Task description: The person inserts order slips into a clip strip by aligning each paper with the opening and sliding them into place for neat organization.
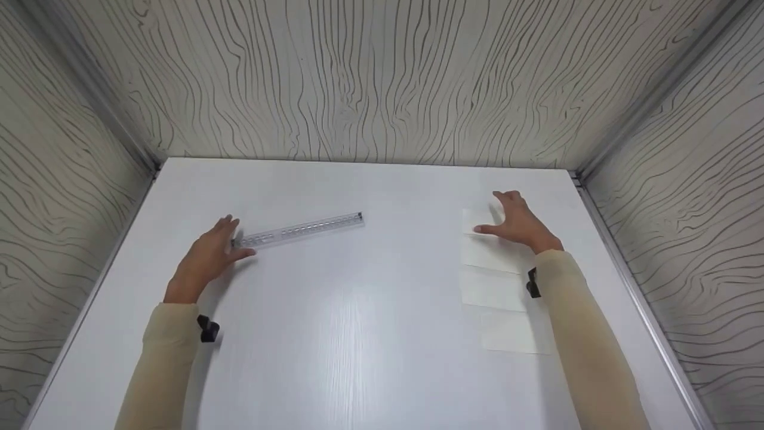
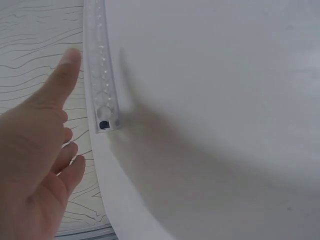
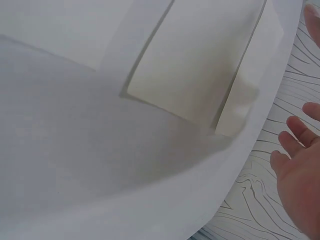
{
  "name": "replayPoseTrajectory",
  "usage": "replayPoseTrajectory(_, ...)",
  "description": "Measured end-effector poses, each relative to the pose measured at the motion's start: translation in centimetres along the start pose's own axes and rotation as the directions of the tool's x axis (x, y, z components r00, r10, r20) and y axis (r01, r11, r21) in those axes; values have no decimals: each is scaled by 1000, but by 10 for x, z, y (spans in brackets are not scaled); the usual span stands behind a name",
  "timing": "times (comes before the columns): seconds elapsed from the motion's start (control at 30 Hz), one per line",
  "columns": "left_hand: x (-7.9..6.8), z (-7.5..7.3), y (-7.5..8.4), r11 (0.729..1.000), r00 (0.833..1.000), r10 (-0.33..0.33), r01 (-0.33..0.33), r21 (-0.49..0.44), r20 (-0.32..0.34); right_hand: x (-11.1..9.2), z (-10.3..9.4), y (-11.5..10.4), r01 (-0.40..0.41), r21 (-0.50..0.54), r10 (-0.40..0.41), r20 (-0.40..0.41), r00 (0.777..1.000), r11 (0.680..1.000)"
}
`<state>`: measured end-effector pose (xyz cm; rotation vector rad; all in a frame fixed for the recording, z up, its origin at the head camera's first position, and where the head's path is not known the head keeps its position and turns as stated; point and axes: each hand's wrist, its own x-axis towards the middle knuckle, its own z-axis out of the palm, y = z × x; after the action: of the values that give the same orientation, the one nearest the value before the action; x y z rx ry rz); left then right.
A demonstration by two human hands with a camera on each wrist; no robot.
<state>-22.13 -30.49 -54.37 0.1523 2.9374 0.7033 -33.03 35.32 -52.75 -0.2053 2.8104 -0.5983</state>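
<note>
A long, narrow clear plastic case (image 1: 301, 230) lies slanted on the white table, left of the middle. Rounded transparent shapes run along its length, and each end has a small dark spot. My left hand (image 1: 209, 257) is at the case's left end, thumb and fingers spread to either side. The left wrist view shows a gap between that hand (image 2: 40, 145) and the case (image 2: 102, 80). On the right, my right hand (image 1: 519, 224) hovers with thumb and fingers apart over the upper end of a column of cream paper pieces (image 1: 492, 289). It holds nothing.
The white tabletop (image 1: 358, 286) carries the case and papers. Wood-grain patterned panels (image 1: 358, 83) stand behind it and at both sides, with metal rails along the corners. A black wrist mount (image 1: 208, 329) sits on the left sleeve, another (image 1: 533, 283) on the right.
</note>
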Motion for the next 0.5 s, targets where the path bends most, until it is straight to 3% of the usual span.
replayPoseTrajectory(0.2, -2, 5, 1, 1000, 1000, 5, -5, 15, -29, 14, 1, -3, 9, -6, -8, 45, 999, 1000)
replayPoseTrajectory(0.5, -7, 9, -5, 1000, 1000, -3, 3, 14, -16, 23, 10, -5, 65, -56, -60, 79, 995, 996)
